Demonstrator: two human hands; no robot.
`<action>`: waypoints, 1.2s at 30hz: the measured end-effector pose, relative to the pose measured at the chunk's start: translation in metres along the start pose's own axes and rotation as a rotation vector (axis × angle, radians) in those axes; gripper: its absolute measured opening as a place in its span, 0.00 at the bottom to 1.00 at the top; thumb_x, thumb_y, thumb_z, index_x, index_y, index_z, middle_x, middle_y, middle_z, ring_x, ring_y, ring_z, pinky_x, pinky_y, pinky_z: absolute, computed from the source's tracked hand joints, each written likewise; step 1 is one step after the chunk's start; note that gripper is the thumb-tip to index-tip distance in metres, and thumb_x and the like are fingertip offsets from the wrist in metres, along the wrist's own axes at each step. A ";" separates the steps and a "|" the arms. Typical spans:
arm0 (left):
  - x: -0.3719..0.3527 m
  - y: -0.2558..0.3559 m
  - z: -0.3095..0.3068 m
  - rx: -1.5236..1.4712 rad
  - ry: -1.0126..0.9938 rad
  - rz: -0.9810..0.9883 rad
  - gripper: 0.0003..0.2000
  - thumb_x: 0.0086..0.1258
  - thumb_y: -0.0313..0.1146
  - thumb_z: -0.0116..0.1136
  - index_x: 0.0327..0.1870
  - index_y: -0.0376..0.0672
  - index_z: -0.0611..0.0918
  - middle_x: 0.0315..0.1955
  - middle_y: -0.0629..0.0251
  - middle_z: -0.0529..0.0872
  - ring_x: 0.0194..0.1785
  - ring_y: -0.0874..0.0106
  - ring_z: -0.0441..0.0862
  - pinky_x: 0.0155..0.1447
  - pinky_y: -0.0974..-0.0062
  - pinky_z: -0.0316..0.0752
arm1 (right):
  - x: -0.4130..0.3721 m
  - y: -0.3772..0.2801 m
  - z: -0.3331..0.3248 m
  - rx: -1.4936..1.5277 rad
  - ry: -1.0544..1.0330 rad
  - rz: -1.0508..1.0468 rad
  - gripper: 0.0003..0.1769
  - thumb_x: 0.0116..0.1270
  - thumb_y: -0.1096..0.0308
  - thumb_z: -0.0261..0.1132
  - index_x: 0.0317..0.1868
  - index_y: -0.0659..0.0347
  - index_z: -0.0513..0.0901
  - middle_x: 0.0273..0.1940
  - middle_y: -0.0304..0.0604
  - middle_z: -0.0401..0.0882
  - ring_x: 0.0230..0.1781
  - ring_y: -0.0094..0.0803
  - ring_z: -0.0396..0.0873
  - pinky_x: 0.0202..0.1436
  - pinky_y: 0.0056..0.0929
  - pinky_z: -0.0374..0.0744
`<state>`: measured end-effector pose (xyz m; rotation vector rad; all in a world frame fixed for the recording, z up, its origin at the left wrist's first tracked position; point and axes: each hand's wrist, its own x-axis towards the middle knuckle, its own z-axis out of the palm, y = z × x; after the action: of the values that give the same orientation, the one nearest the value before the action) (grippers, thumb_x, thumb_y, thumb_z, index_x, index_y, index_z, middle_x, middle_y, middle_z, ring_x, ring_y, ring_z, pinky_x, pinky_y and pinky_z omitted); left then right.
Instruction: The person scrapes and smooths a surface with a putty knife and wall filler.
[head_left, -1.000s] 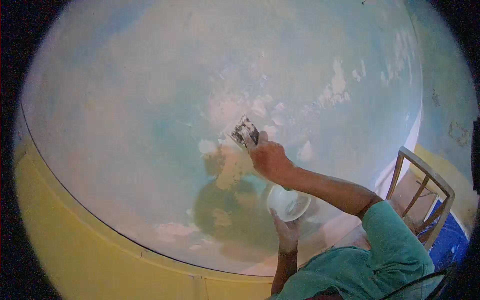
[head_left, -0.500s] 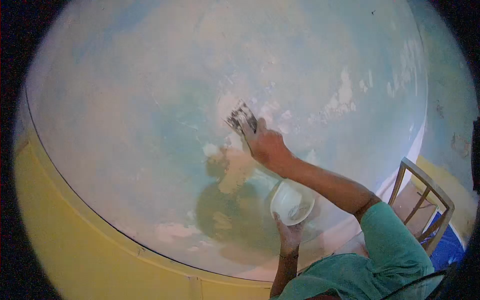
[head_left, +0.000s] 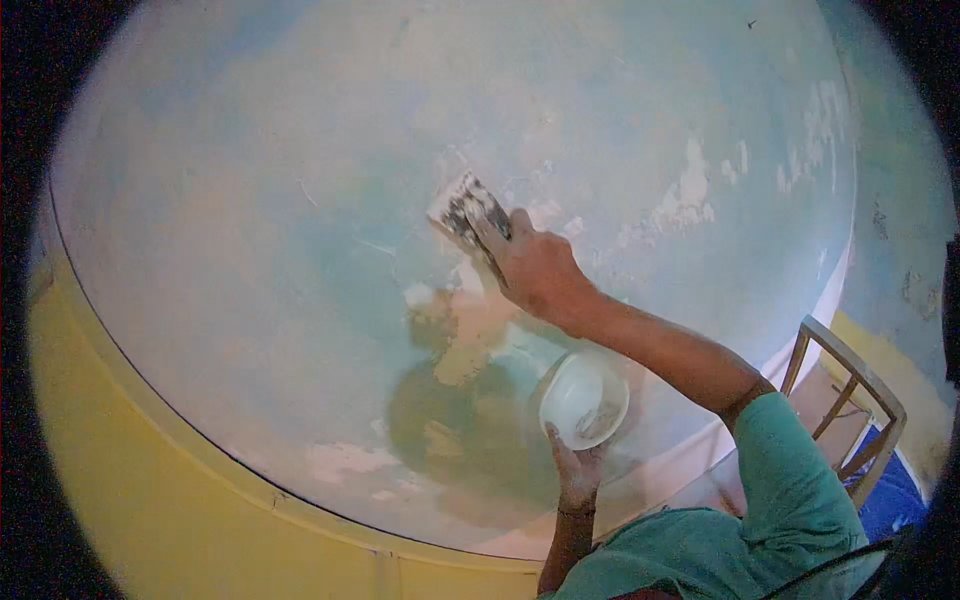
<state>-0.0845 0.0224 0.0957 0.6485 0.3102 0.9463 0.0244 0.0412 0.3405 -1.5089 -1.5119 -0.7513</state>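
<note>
My right hand [head_left: 545,275] grips a flat putty knife [head_left: 470,210] smeared with white and dark patches. The blade lies against the pale blue painted surface [head_left: 300,120], among whitish patches. Lower down, my left hand [head_left: 577,462] holds a white bowl [head_left: 573,388] from below, its fingers round the near rim. Some whitish material [head_left: 598,422] shows inside the bowl, tilted toward me. Shadows of the arms and bowl fall on the painted surface to the left.
A yellow band [head_left: 200,500] runs along the curved lower left edge of the surface. At the right stands a wooden chair-like frame [head_left: 855,365], with a blue item [head_left: 893,495] beneath it. White patches [head_left: 690,190] mark the surface at upper right.
My right hand has shifted the putty knife slightly up and left across the surface. The bowl and my left hand have stayed nearly in place.
</note>
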 end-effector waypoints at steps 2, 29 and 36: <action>-0.001 -0.002 0.007 0.020 0.002 0.031 0.33 0.63 0.59 0.37 0.61 0.43 0.56 0.56 0.54 0.64 0.56 0.57 0.67 0.56 0.57 0.67 | 0.007 0.006 0.016 -0.034 0.018 -0.003 0.28 0.53 0.70 0.55 0.57 0.60 0.62 0.33 0.57 0.66 0.21 0.46 0.74 0.21 0.40 0.74; -0.009 0.010 0.002 -0.069 -0.093 0.016 0.34 0.62 0.59 0.38 0.62 0.44 0.54 0.59 0.55 0.60 0.60 0.56 0.61 0.60 0.54 0.61 | -0.049 -0.002 0.003 -0.010 -0.245 0.105 0.25 0.57 0.64 0.55 0.56 0.56 0.64 0.37 0.58 0.66 0.25 0.49 0.74 0.27 0.42 0.75; 0.000 0.001 -0.003 -0.042 -0.063 0.014 0.35 0.62 0.61 0.35 0.62 0.42 0.55 0.59 0.54 0.61 0.59 0.56 0.63 0.60 0.55 0.61 | -0.017 0.005 -0.009 0.014 -0.063 0.046 0.26 0.55 0.66 0.57 0.56 0.56 0.64 0.37 0.56 0.66 0.26 0.50 0.74 0.30 0.41 0.75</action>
<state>-0.0866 0.0243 0.0946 0.6411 0.2294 0.9416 0.0287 0.0257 0.3288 -1.5646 -1.5211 -0.6704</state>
